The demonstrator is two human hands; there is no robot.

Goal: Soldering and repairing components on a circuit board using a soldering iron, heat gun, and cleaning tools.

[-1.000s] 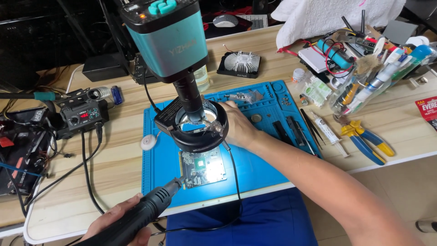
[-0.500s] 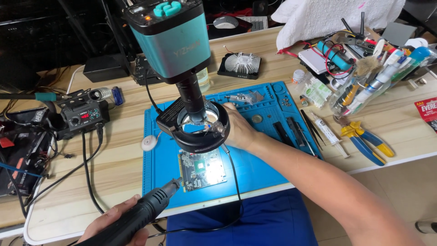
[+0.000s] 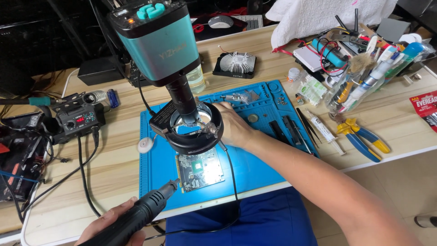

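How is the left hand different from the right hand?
The left hand grips a black rotary tool low at the desk's near edge; the right hand rests against the black ring light, higher up over the blue mat. The left shows only fingers; the right shows its whole forearm. Both are bare.

This was an electronics repair bench in a small workshop. A teal camera microscope (image 3: pixel 154 38) with a ring light (image 3: pixel 191 130) stood over a blue silicone work mat (image 3: pixel 255 164) on which a green circuit board (image 3: pixel 199 171) lay lit. A soldering station (image 3: pixel 79 119) sat to one side on the wooden table (image 3: pixel 114 168), and tweezers (image 3: pixel 306 125), a syringe (image 3: pixel 325 132), blue-and-yellow pliers (image 3: pixel 362 136), a finned heatsink (image 3: pixel 236 63) and loose wires crowded the far end.
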